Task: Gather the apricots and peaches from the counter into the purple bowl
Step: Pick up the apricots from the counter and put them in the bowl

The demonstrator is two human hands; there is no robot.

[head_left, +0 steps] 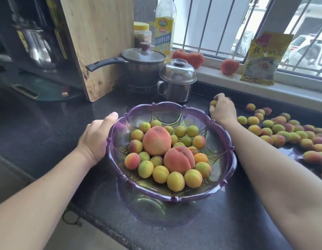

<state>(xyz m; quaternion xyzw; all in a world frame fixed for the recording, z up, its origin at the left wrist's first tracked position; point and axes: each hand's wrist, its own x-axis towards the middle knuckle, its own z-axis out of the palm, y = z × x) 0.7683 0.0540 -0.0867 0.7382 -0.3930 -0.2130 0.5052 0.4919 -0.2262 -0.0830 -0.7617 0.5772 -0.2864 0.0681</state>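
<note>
Dark speckled stone desk (48, 127) under a barred window held fruit and a bowl.

Left hand (97, 139) gripped the 9 o'clock rim of the translucent purple scalloped plastic bowl (227, 159), which held two pink-orange peaches (156, 140) among small yellow-green apricots (175, 181). Right hand (222, 110), at 1 o'clock of the bowl, curled around a small apricot on the desk (213, 103). More loose blushed apricots (275, 130) lay scattered at 3 o'clock.

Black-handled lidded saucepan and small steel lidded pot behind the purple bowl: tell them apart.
The black-handled lidded saucepan is wider, with a long straight handle and flat knobbed lid. The small steel lidded pot is narrower, with a side loop handle and domed steel lid. Both are closed metal vessels.
</note>
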